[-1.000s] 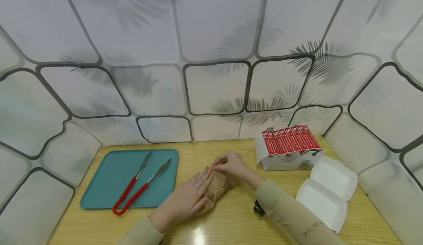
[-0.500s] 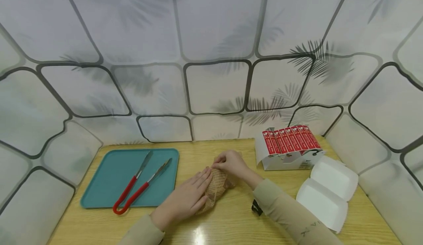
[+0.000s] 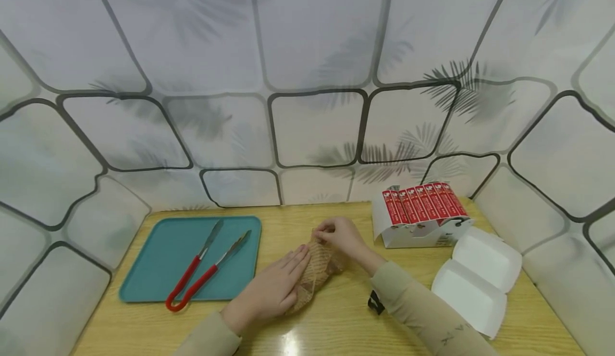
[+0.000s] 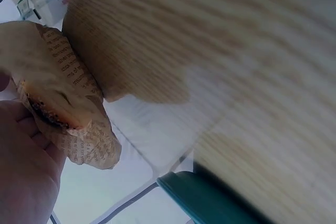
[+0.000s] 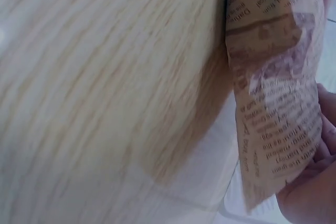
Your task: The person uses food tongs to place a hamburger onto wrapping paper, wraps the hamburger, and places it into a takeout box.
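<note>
In the head view a bread roll wrapped in brown printed paper (image 3: 314, 270) lies on the table between both hands. My left hand (image 3: 271, 286) rests along its left side with the fingers extended. At the far end my right hand (image 3: 343, 238) pinches the paper's edge between thumb and fingers. Through an opening in the wrapping, the left wrist view shows browned bread with dark seeds (image 4: 44, 111). Printed paper (image 5: 278, 145) in the right wrist view hides the bread on that side, and only part of the hand (image 5: 310, 198) shows behind it.
A teal tray (image 3: 158, 260) at left carries red-handled tongs (image 3: 192, 286). At back right stands a white box of red packets (image 3: 423, 206). An open white foam container (image 3: 471, 292) lies before it. A small black object (image 3: 375, 302) sits by the right sleeve.
My right fingertips have shifted slightly up and right with the pinched paper edge. The left hand stays against the wrapped roll, nearly still.
</note>
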The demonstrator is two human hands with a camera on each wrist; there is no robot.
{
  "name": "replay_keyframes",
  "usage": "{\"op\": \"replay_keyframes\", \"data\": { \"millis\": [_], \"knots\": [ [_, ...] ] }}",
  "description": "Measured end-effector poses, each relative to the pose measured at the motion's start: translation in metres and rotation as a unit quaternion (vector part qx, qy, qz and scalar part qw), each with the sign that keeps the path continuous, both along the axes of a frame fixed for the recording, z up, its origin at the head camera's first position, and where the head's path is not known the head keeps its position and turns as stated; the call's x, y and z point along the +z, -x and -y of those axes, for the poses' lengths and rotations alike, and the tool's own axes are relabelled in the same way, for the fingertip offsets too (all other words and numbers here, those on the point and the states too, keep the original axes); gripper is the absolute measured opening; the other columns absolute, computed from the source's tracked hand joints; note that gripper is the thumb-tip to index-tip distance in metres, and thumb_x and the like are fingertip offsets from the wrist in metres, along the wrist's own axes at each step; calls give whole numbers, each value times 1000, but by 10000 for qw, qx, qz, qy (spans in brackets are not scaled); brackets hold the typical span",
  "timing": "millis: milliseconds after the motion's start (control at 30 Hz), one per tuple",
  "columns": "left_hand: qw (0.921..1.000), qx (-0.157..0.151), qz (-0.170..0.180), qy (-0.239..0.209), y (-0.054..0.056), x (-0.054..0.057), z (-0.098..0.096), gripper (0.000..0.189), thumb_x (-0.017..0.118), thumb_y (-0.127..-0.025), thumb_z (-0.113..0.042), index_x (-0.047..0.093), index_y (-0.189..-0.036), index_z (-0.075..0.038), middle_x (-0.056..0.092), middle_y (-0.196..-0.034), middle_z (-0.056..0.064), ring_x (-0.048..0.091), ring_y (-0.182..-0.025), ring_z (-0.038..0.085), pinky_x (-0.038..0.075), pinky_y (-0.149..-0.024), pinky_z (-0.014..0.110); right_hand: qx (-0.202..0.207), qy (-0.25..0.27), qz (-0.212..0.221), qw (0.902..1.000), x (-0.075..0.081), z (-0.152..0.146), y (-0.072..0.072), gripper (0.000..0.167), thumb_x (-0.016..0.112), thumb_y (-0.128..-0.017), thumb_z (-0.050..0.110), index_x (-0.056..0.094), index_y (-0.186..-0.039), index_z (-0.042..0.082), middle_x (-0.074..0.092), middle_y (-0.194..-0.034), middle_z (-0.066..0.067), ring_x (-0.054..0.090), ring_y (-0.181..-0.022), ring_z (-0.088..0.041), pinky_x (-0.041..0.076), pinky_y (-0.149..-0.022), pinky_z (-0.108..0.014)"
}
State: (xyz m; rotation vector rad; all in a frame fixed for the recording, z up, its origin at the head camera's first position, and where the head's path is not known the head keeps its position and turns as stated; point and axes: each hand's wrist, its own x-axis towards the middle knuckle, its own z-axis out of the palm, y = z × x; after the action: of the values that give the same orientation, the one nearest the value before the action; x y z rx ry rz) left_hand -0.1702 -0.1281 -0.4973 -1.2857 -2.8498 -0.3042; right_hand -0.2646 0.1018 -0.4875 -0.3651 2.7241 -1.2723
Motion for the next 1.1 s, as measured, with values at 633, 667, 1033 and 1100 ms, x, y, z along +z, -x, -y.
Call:
{"op": "replay_keyframes", "data": {
  "millis": [633, 667, 1033, 1100],
  "knots": [
    [10000, -26, -33, 33, 0, -4, 1, 80, 53, -93, -18, 27, -165, 5, 25, -175, 22, 26, -164, 32, 31, -133, 44, -835, 474, -234, 9951, -2, -39, -4, 14, 77, -97, 12, 80, -108, 3, 82, -98, -13, 75, -86, -24, 62, -74, -32],
    [10000, -22, -25, 40, 0, -4, 1, 80, 52, -93, -18, 27, -165, 4, 25, -175, 21, 26, -164, 32, 31, -133, 44, -886, 488, -225, 9946, -3, -41, -5, 15, 77, -98, 12, 80, -109, 3, 82, -99, -12, 75, -86, -25, 62, -74, -33],
    [9998, 18, 203, -44, 1, -3, 0, 74, 47, -96, -16, 28, -165, 3, 25, -175, 20, 26, -164, 32, 31, -133, 44, -1320, 732, -291, 9881, -4, -54, -9, 17, 76, -97, 9, 79, -110, -2, 80, -98, -17, 73, -83, -20, 61, -75, -31],
    [9997, 22, 230, -112, 1, -3, 1, 72, 46, -98, -16, 28, -165, 3, 26, -175, 20, 26, -164, 32, 31, -133, 44, -1433, 734, -341, 9864, -4, -55, -10, 16, 77, -97, 10, 79, -109, -1, 80, -98, -17, 73, -82, -18, 61, -74, -29]
  ]
}}
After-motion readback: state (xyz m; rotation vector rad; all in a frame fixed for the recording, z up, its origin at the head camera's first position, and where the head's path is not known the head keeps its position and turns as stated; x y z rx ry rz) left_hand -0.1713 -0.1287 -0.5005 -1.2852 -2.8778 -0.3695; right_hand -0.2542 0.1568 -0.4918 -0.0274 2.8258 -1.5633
